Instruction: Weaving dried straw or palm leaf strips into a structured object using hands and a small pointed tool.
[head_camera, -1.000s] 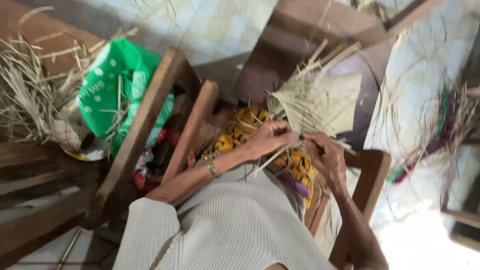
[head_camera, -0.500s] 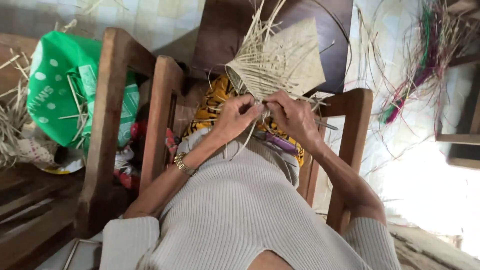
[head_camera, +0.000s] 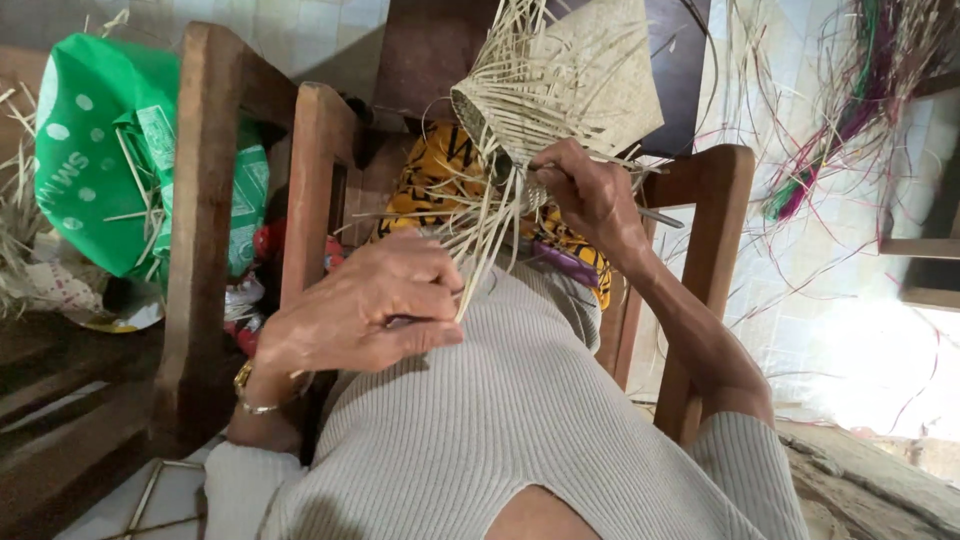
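left hand (head_camera: 360, 315): fist closed, pinching the near ends of loose straw strips (head_camera: 490, 235) at its fingertips, close to the chest.
right hand (head_camera: 590, 195): fingers closed on the rim of the woven basket (head_camera: 570, 85), also gripping a thin tool (head_camera: 655, 215) that sticks out to the right.
basket: up and ahead of the left grip, directly above the right grip, touching it.
strip axis: long axis runs diagonally from left pinch up to the basket rim.
nearer hand: right, on the basket.
around: wooden chair arm (head_camera: 715, 250) right of the grip, green bag (head_camera: 110, 170) far left.
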